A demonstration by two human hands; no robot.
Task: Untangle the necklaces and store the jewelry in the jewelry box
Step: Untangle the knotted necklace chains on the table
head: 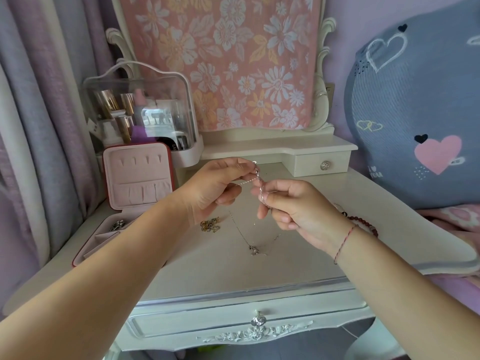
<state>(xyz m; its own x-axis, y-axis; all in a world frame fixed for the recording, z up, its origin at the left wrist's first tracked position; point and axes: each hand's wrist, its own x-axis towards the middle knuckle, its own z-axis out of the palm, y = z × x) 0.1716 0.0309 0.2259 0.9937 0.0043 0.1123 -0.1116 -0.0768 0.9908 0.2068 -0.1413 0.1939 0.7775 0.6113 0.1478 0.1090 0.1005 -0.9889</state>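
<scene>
The left hand (215,185) and right hand (293,206) each pinch the silver chain (257,173), stretching it above the surface (311,245), likely to expose its twists.

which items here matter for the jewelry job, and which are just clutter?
Job: silver chain pinched between left hand and right hand; gold chain; pendant necklace; red bead bracelet; open jewelry box.
Lying about: cosmetics case; floral cloth; heart cushion.
</scene>
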